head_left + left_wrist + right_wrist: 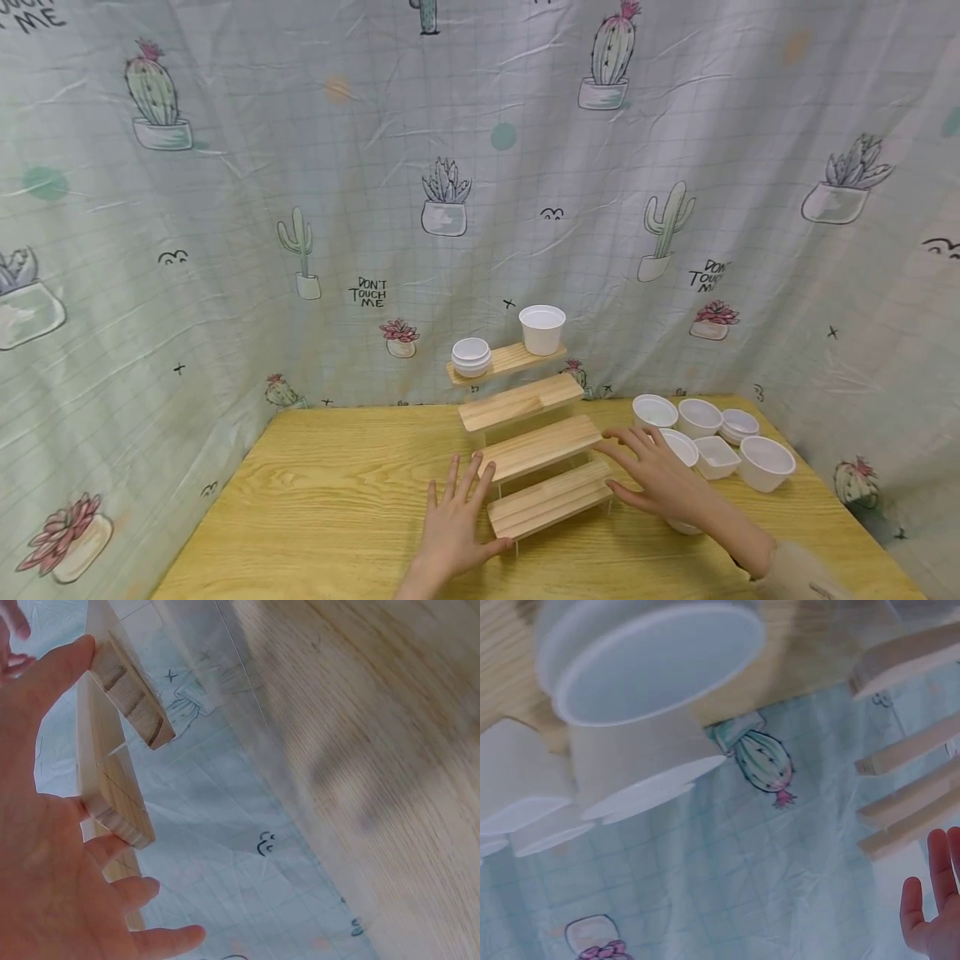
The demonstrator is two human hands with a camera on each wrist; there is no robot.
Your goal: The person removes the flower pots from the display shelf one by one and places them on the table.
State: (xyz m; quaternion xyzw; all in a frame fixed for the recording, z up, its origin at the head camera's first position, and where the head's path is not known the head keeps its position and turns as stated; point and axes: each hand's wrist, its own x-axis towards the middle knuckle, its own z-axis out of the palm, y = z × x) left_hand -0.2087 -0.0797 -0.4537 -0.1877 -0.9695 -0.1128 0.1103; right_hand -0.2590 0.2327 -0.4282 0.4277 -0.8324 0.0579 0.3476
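Observation:
A stepped display stand [536, 450] with several light wooden shelves on clear supports stands at an angle on the table. My left hand [454, 525] is at its left side, fingers spread. In the left wrist view, the thumb of the left hand [45, 825] touches the end of one wooden shelf [131, 694], and fingers lie at the end of another. At the right ends of the lower shelves is my right hand [652, 473], its fingers extended. On the top shelf sit a small white ribbed bowl [472, 358] and a taller white cup [542, 332].
Several white bowls and cups stand together on the table's right side, among them a square bowl [717, 458] and a round one [767, 464]. My right forearm passes in front of some. A cactus-print curtain [480, 275] hangs behind the wooden table [330, 500].

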